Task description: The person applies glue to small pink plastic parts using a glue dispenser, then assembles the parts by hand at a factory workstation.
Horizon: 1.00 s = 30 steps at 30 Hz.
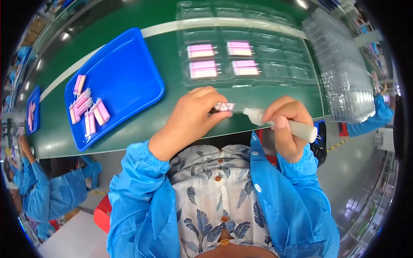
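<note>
Between the thumb and fingers of my left hand [191,112] is a small pink-and-white block [224,106], its patterned end facing right. My right hand [287,122] is wrapped round a white cylindrical tool [302,130] with a tapered tip, which points left at the block. A small gap seems to separate the tip from the block. Beyond my hands lies a clear plastic compartment tray [284,81], with several similar pink-and-cream blocks [203,69] in its left compartments. More blocks [89,122] lie loosely in the left part of a blue tray [124,64].
A stack of clear plastic trays [344,73] stands at the right of the green table [172,77]. On the far left is a smaller blue tray [33,109] with pink pieces. A co-worker in blue [56,193] sits at the lower left, next to a blue stool [91,171].
</note>
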Tool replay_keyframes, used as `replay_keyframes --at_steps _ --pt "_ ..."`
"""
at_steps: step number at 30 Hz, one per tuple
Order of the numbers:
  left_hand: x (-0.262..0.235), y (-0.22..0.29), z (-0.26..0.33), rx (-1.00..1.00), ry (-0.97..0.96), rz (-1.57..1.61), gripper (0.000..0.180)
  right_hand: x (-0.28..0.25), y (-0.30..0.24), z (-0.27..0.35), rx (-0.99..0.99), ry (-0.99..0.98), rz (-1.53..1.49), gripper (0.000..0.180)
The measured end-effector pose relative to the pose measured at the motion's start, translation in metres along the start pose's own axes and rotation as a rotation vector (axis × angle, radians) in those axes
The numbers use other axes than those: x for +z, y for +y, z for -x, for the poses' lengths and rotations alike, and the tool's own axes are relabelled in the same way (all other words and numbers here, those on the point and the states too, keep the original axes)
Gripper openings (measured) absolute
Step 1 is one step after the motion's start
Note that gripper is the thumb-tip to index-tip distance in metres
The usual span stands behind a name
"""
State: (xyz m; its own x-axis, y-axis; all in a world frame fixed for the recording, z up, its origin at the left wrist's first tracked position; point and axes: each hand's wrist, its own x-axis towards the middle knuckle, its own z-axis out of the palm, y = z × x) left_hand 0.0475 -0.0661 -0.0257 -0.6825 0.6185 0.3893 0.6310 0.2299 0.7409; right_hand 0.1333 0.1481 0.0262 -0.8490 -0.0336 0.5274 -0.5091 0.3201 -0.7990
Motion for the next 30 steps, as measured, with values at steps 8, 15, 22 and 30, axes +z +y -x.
replay_keyframes --at_steps 8,15,22,30 --pt "-0.002 -0.004 0.007 -0.007 0.026 -0.028 0.027 0.02 0.013 -0.021 -0.093 -0.113 0.021 0.01" --pt "-0.003 -0.001 0.012 -0.065 0.026 0.02 0.029 0.027 0.013 -0.024 0.002 -0.147 0.006 0.011" --pt "0.01 -0.004 0.029 -0.116 0.157 -0.015 0.032 0.023 -0.001 -0.008 0.021 -0.023 -0.021 0.009" --pt "0.015 0.001 0.031 -0.09 0.215 -0.057 0.032 0.04 -0.002 -0.012 0.035 -0.058 0.112 0.01"
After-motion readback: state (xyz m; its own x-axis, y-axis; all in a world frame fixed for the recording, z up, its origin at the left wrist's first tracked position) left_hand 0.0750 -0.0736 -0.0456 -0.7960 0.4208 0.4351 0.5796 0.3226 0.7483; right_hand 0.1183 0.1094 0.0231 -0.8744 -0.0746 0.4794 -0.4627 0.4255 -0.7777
